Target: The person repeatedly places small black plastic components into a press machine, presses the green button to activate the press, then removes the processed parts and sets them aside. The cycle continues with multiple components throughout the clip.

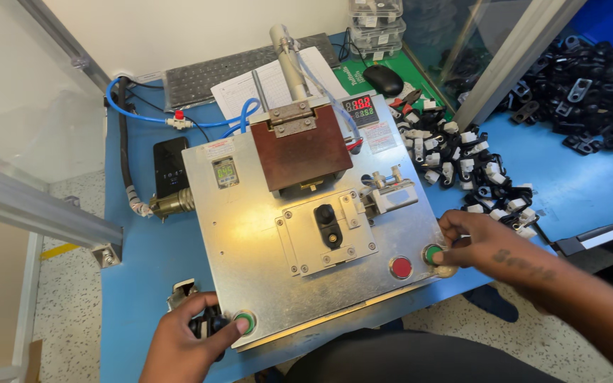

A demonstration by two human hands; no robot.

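We note a black part (326,225) seated in the fixture, left hand (182,339) thumb on one green button (245,323), right hand (473,241) closed over the other green button (432,254), press head (301,147) not yet lowered.

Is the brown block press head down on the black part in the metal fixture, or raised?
Raised: the brown block press head sits behind the black part, which lies uncovered.

A metal press fixture (306,234) fills the centre of a blue table (143,255); the left hand (182,344), at the lower left, holds small black parts (207,325) while its thumb presses a green button (245,323); the right hand (480,245), at the right, touches a second green button (432,253) beside a red button (400,267); a black clip (326,221) sits in the central nest; black and white clips (462,167) lie piled at the upper right.
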